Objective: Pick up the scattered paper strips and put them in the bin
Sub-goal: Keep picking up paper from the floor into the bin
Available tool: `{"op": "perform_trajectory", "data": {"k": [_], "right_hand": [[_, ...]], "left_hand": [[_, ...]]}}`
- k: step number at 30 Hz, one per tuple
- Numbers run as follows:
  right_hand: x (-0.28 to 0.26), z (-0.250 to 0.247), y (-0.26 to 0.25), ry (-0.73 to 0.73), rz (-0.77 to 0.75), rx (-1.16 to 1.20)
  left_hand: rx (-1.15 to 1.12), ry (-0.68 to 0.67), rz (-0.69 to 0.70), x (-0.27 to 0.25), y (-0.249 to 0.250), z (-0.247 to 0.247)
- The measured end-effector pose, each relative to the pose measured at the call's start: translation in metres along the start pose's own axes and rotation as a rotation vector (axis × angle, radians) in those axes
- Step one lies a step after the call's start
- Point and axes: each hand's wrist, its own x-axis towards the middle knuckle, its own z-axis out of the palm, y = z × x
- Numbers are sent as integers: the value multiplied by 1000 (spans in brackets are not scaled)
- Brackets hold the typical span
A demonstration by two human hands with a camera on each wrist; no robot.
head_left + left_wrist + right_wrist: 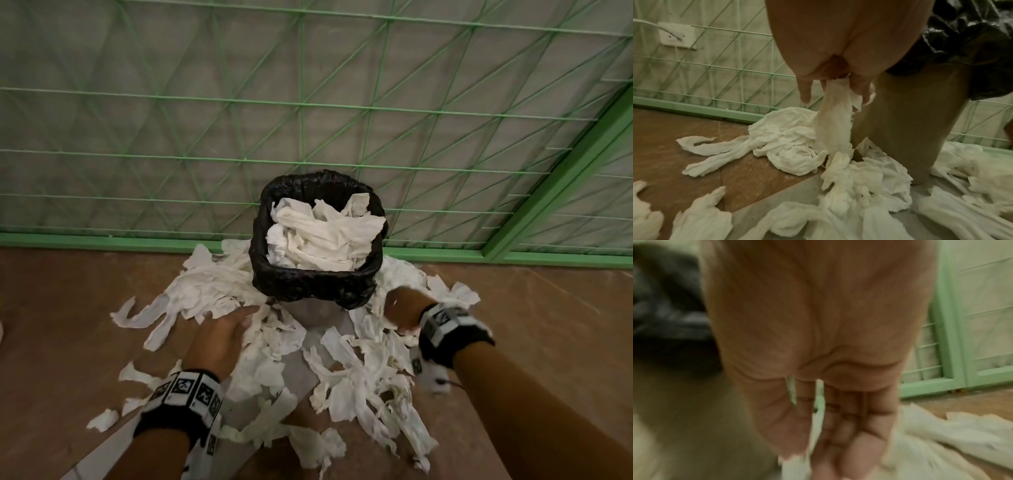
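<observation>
Around the bin [317, 281], crumpled white paper strips [363, 383] lie scattered.

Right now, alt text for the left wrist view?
The left hand pinches a white paper strip that hangs to the pile of strips on the brown floor. The bin, lined with a black bag, stands just right of the hand. A green wire fence runs behind.
</observation>
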Motion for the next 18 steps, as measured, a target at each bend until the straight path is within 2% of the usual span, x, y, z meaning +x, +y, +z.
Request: {"op": "perform_trajectory", "data": {"k": [2,4,7,10,13,15,16,18], "right_hand": [[2,44,-9,-70,-103,100],[4,83,-23,-66,-245,31],[1,126,-42,-85,-329,-161],[-1,151,-50,7,-355,-279],[1,149,-47,121,-412,-333],[4,134,-38,154,-385,-272],[7,122,-32,174,-367,-229],[10,93,-24,199,-349,-34]], "left_hand": [[34,14,21,-3,10,-5],[37,53,41,-5,17,-7],[-202,134,-65,3,19,-11],[-412,236,-112,17,20,-23],[-571,393,-74,30,51,-61],[-579,523,-32,37,83,-93],[-619,549,-18,42,100,-107],[-703,481,46,51,131,-130]]}}
